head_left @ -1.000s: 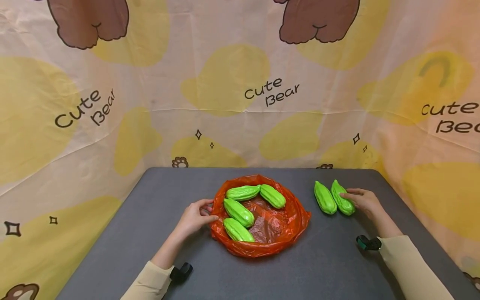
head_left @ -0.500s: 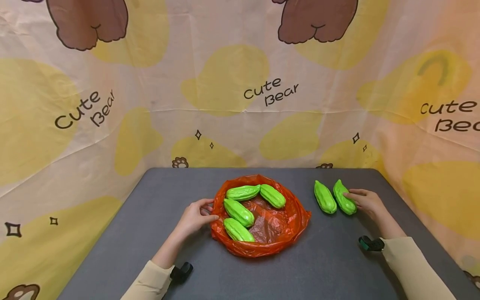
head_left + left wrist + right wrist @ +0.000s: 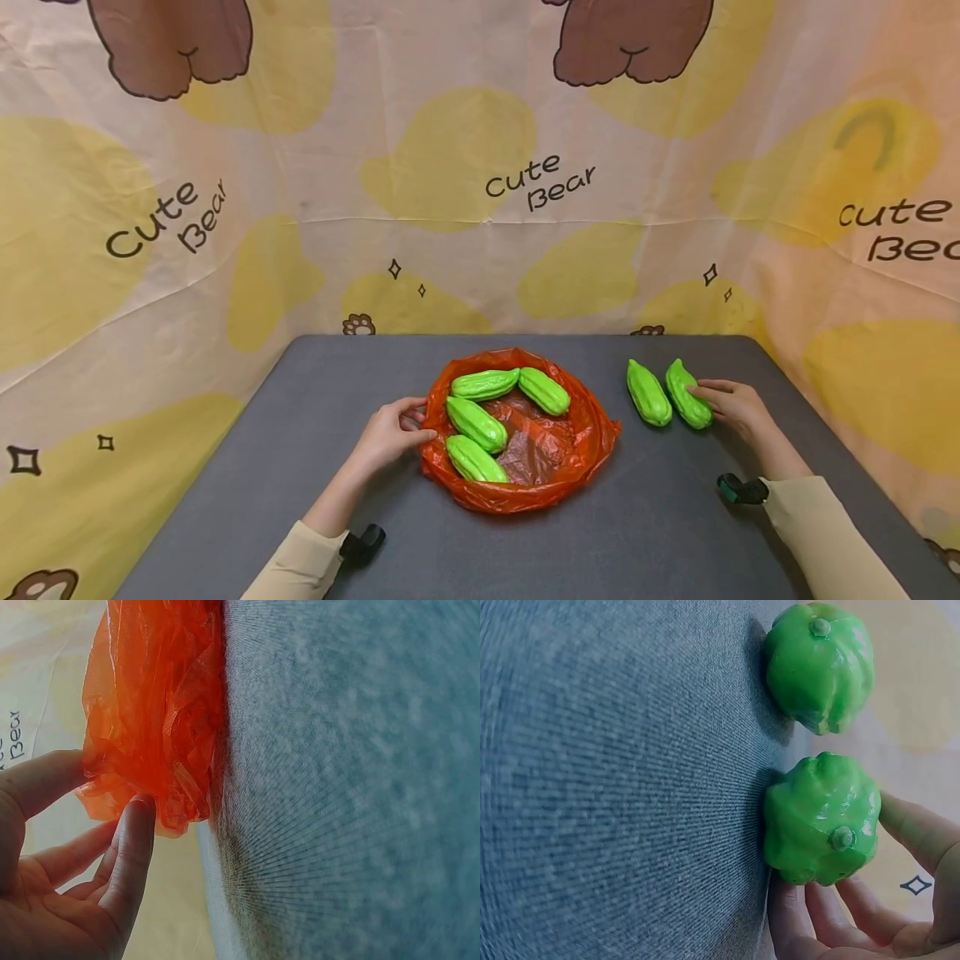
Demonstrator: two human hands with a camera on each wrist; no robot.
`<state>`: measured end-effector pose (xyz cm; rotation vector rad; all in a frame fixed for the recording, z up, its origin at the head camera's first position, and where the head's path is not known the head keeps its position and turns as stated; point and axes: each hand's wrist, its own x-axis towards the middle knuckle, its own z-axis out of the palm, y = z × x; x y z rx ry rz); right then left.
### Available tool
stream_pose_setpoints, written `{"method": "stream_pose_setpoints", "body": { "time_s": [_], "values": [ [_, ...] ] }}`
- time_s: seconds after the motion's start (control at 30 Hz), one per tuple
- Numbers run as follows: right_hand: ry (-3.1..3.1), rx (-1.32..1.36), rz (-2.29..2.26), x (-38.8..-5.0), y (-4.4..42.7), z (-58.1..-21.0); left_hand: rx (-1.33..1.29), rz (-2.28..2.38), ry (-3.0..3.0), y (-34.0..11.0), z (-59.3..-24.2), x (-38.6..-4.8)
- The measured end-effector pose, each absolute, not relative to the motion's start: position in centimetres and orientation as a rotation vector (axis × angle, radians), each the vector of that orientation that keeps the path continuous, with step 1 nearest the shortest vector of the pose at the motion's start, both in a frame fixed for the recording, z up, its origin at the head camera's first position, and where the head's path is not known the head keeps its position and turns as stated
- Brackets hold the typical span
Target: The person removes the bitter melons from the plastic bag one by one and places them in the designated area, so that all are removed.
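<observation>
An orange-red plastic bag [image 3: 517,500] lies spread open on the table with several green bitter melons inside, one of them a bitter melon [image 3: 477,425] at the left. At the bag's left edge, my left hand [image 3: 388,435] pinches the rim; the left wrist view shows fingertips [image 3: 139,817] against the crinkled plastic. On the right side of the table, my right hand [image 3: 738,408] grips a bitter melon [image 3: 686,396], which rests on the table. In the right wrist view its fingers and thumb lie on opposite sides of that bitter melon [image 3: 821,802].
A second loose bitter melon [image 3: 648,393] lies just left of the gripped one, with a narrow gap between. The grey table [image 3: 570,558] ends at the back against a patterned cloth [image 3: 450,167], which also hangs at both sides.
The gripped bitter melon and my right hand have shifted slightly right, opening a gap to the neighbouring bitter melon. During the last half second both stay nearly still. My left hand has not moved.
</observation>
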<state>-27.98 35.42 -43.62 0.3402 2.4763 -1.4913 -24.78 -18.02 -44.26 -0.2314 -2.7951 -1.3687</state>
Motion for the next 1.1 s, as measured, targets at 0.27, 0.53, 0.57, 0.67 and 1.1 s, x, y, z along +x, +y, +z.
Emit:
{"method": "stream_pose_setpoints", "body": {
  "time_s": [0.27, 0.53, 0.57, 0.67, 1.1],
  "values": [
    [2.484, 0.338, -1.505, -28.08, 35.05, -43.83, -0.234, -1.369, -2.798, -18.05, -44.35, -24.86],
    [2.474, 0.328, -1.503, -28.12, 34.98, -43.93, -0.236, -1.371, -2.8, -18.04, -44.4, -24.88],
    [2.473, 0.325, -1.501, -28.13, 35.0, -43.94, -0.237, -1.369, -2.801, -18.04, -44.4, -24.89],
    [2.46, 0.314, -1.504, -28.13, 35.08, -43.91, -0.238, -1.368, -2.801, -18.02, -44.37, -24.89],
    [2.471, 0.248, -1.53, -27.7, 35.55, -43.46, -0.228, -1.376, -2.799, -18.03, -44.34, -24.93]
  ]
}}
